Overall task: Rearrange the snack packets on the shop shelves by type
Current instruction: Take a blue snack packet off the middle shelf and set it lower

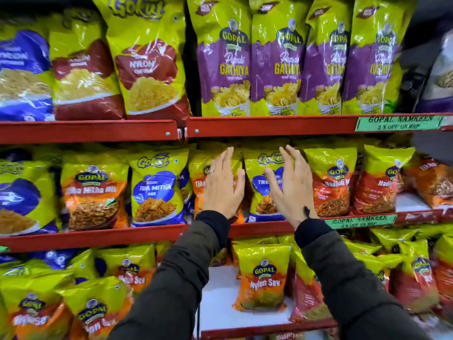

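Both hands spread flat before the middle shelf, a blue Gokul packet between them.

The left hand (221, 186) and right hand (289, 190) were both released, fingers extended, holding nothing; the left covered an orange Tikha packet (199, 173), the right overlapped the right half of the blue Gokul Tikha Mitha packet (259, 177). That packet stood upright on the middle shelf (259, 228), its long axis vertical, with its exposed strip lying just to the left of the right palm, so the right hand appeared the nearer one. Its match, another blue Gokul Tikha Mitha Mix packet (157, 190), stood well apart to the left, beyond the left hand, which suggested any sorting move would carry it leftward past the orange packet.
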The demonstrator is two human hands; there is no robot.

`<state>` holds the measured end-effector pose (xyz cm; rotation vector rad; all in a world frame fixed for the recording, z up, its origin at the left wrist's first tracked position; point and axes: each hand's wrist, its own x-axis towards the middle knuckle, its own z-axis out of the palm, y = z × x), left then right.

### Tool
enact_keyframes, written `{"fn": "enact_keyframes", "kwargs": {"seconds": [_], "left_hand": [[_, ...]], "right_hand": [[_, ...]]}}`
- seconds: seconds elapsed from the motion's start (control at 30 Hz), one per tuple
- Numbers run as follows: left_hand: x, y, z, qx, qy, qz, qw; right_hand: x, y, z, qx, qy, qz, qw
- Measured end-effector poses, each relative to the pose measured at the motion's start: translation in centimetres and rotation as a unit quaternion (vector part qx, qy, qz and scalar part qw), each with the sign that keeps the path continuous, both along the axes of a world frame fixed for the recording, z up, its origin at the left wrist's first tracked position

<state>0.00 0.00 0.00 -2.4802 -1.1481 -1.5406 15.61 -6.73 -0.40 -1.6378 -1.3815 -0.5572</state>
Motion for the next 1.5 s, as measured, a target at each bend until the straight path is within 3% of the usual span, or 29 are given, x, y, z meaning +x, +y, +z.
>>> {"fn": "enact_keyframes", "kwargs": {"seconds": [0.1, 0.23, 0.37, 0.47, 0.77, 0.9, 1.07, 1.5], "left_hand": [[3.1, 1.1, -2.3, -0.168, -0.067, -0.057, 0.982], [7.6, 3.6, -5.0, -0.403, -0.112, -0.113, 0.901], [10.4, 4.3, -6.7, -0.504, -0.144, -0.120, 0.843], [11.7, 4.6, -7.5, -0.509, -0.131, -0.102, 0.844], [12.3, 4.4, -6.6, -0.422, -0.239, -0.096, 0.869], [10.4, 2.1, -6.6, -0.350, -0.249, -0.081, 0.899], [6.1, -1.6, -10.1, -0.320, -0.277, -0.029, 0.905], [-7.5, -6.2, -25.2, -0.394, -0.310, 0.126, 0.856]], "right_hand": [[3.3, 1.5, -2.1, -0.030, 0.137, 0.037, 0.989], [7.7, 4.9, -5.5, -0.124, 0.387, 0.086, 0.910], [10.1, 6.7, -8.2, -0.199, 0.479, 0.101, 0.849], [10.9, 6.9, -9.0, -0.210, 0.467, 0.114, 0.851], [10.9, 6.4, -7.3, -0.095, 0.420, 0.170, 0.886], [9.3, 4.2, -7.3, -0.080, 0.408, 0.181, 0.891], [4.9, 0.7, -10.6, -0.051, 0.398, 0.217, 0.890], [-8.0, -2.4, -26.5, -0.273, 0.426, 0.274, 0.818]]}}
